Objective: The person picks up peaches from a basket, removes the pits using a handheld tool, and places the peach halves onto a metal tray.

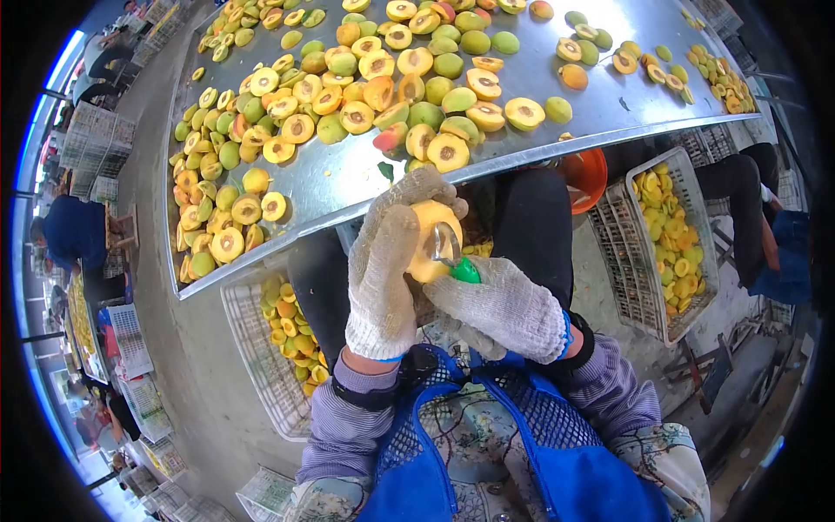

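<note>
My left hand [387,270], in a knitted work glove, is wrapped round a yellow peach half [425,228], its cut face turned towards my right hand. My right hand [504,304], gloved too, is closed on the green handle of a pitting knife [464,271]. The tool's curved metal loop lies against the middle of the cut face, over the pit area. Both hands are close together above my lap, just in front of the metal table's near edge. Many halved peaches [357,117] lie cut side up or down on the table beyond them.
The metal table [348,187] spans the front. A white crate [261,348] of peach pieces stands below left, another crate [622,261] at right. An orange-red bucket [584,178] sits under the table edge. A person [757,217] sits at far right; others work at left.
</note>
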Action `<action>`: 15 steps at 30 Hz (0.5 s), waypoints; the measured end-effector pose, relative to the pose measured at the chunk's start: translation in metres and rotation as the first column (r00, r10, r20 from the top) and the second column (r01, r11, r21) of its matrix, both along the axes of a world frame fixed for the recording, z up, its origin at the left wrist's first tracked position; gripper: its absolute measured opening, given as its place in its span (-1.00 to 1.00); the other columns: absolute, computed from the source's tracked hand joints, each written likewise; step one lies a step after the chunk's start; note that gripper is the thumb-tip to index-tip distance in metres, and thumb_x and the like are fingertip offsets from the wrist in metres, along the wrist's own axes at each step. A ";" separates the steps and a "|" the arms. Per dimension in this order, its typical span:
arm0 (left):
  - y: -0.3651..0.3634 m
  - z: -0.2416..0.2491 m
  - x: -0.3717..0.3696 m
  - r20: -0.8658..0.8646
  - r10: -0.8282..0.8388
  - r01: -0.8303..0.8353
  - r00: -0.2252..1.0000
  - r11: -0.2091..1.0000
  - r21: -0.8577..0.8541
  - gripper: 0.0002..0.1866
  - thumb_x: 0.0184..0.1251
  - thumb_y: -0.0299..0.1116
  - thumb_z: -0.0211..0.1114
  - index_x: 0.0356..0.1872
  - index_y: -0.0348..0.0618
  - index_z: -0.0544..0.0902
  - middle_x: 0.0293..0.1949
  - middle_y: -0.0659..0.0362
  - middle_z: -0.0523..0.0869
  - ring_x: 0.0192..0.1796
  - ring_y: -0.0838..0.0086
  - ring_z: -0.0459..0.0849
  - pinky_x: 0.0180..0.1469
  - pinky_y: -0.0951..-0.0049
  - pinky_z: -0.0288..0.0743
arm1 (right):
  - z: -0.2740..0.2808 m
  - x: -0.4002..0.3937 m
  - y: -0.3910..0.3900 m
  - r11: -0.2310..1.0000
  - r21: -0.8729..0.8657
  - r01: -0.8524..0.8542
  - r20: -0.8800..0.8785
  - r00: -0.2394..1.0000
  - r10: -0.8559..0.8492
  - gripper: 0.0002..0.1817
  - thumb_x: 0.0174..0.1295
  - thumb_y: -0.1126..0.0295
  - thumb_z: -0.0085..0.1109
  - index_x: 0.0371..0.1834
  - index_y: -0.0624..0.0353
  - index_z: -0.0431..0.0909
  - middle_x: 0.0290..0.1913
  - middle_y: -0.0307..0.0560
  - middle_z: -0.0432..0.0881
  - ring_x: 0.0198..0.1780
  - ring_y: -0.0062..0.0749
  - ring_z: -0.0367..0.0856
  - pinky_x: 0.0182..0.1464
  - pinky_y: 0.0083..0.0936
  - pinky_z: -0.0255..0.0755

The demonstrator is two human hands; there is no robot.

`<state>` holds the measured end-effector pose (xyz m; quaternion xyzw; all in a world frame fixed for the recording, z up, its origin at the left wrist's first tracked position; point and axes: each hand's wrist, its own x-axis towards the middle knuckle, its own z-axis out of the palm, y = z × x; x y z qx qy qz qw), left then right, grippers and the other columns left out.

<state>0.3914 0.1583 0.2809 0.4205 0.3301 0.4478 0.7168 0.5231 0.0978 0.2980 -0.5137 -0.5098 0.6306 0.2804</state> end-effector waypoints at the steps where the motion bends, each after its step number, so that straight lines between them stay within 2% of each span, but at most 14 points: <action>1: -0.001 0.000 0.000 0.037 0.046 -0.046 0.998 0.999 -0.015 -0.38 0.52 0.06 0.01 0.26 -0.37 0.41 0.01 -0.04 0.62 0.06 0.20 0.66 0.10 0.33 0.57 | 0.001 0.000 0.000 1.000 -0.001 -0.015 0.019 1.000 0.015 -0.75 0.16 0.44 0.15 -0.07 0.09 0.52 -0.34 -0.10 0.55 -0.33 -0.24 0.64 -0.36 -0.37 0.55; 5: 0.000 -0.005 -0.001 0.033 0.088 -0.086 0.996 0.994 -0.070 -0.36 0.52 0.06 0.01 0.28 -0.37 0.39 0.03 -0.06 0.62 0.06 0.16 0.67 0.09 0.30 0.59 | 0.008 -0.008 0.000 0.997 -0.063 0.045 0.132 0.991 -0.036 -0.75 0.15 0.44 0.17 -0.07 0.08 0.53 -0.35 -0.14 0.54 -0.34 -0.28 0.64 -0.38 -0.40 0.53; 7: -0.004 -0.009 -0.001 0.072 0.091 -0.090 0.993 0.996 -0.021 -0.36 0.54 0.05 -0.01 0.29 -0.38 0.38 0.08 -0.07 0.60 0.08 0.13 0.66 0.10 0.28 0.60 | 0.004 -0.009 0.001 0.942 -0.294 0.162 -0.009 0.985 -0.172 -0.73 0.12 0.44 0.19 -0.07 0.06 0.52 -0.35 -0.17 0.51 -0.35 -0.32 0.62 -0.40 -0.41 0.51; 8: -0.005 -0.010 -0.002 0.071 0.091 -0.089 0.993 0.996 -0.022 -0.36 0.54 0.05 -0.01 0.29 -0.38 0.38 0.08 -0.07 0.60 0.08 0.13 0.66 0.10 0.28 0.60 | -0.003 -0.010 -0.003 0.941 -0.296 0.162 -0.010 0.985 -0.173 -0.73 0.12 0.44 0.19 -0.07 0.06 0.52 -0.35 -0.17 0.51 -0.35 -0.32 0.62 -0.40 -0.41 0.51; 9: -0.005 -0.011 -0.004 0.083 0.071 -0.072 0.994 0.997 0.007 -0.35 0.52 0.06 0.02 0.31 -0.37 0.38 0.10 -0.06 0.59 0.12 0.17 0.63 0.13 0.30 0.55 | -0.013 -0.011 -0.008 0.984 -0.041 0.171 0.004 0.985 -0.171 -0.77 0.17 0.43 0.19 -0.09 0.07 0.53 -0.39 -0.19 0.51 -0.40 -0.37 0.61 -0.43 -0.44 0.49; 10: -0.005 -0.012 -0.004 0.095 0.051 -0.054 0.994 0.998 0.036 -0.34 0.50 0.06 0.05 0.32 -0.36 0.37 0.11 -0.05 0.59 0.16 0.22 0.61 0.17 0.32 0.51 | -0.019 -0.012 -0.010 0.962 0.216 0.164 0.018 0.985 -0.172 -0.81 0.21 0.42 0.18 -0.10 0.07 0.53 -0.43 -0.21 0.52 -0.45 -0.43 0.60 -0.45 -0.46 0.48; 11: -0.006 -0.012 -0.005 0.095 0.049 -0.053 0.994 0.998 0.036 -0.34 0.50 0.06 0.05 0.32 -0.36 0.37 0.11 -0.05 0.59 0.16 0.22 0.61 0.17 0.32 0.51 | -0.015 -0.012 -0.009 0.962 0.216 0.166 0.018 0.985 -0.174 -0.81 0.21 0.42 0.18 -0.10 0.07 0.53 -0.43 -0.21 0.52 -0.45 -0.43 0.60 -0.45 -0.46 0.48; 13: -0.009 -0.014 -0.005 0.023 0.074 -0.077 0.997 0.988 0.131 -0.35 0.51 0.06 0.04 0.31 -0.36 0.40 0.12 -0.04 0.60 0.17 0.25 0.60 0.20 0.34 0.49 | -0.005 -0.012 -0.006 0.958 -0.149 0.245 -0.123 0.957 -0.263 -0.87 0.35 0.34 0.13 -0.13 0.11 0.52 -0.53 -0.24 0.53 -0.56 -0.54 0.56 -0.51 -0.53 0.44; 14: -0.009 -0.015 -0.005 0.022 0.073 -0.076 0.997 0.989 0.130 -0.35 0.51 0.06 0.04 0.31 -0.36 0.40 0.12 -0.04 0.60 0.17 0.25 0.60 0.20 0.34 0.49 | -0.019 -0.012 -0.006 0.958 -0.151 0.246 -0.123 0.956 -0.265 -0.87 0.35 0.34 0.13 -0.13 0.11 0.52 -0.53 -0.24 0.53 -0.56 -0.54 0.56 -0.51 -0.53 0.44; 15: -0.008 -0.017 -0.006 0.000 0.063 -0.062 0.998 0.976 0.209 -0.36 0.51 0.05 0.03 0.30 -0.36 0.41 0.12 -0.03 0.60 0.17 0.28 0.60 0.20 0.35 0.48 | -0.044 -0.012 -0.005 0.897 0.397 0.197 0.013 0.976 -0.219 -0.85 0.39 0.29 0.09 -0.16 0.13 0.53 -0.56 -0.24 0.53 -0.61 -0.58 0.53 -0.55 -0.56 0.40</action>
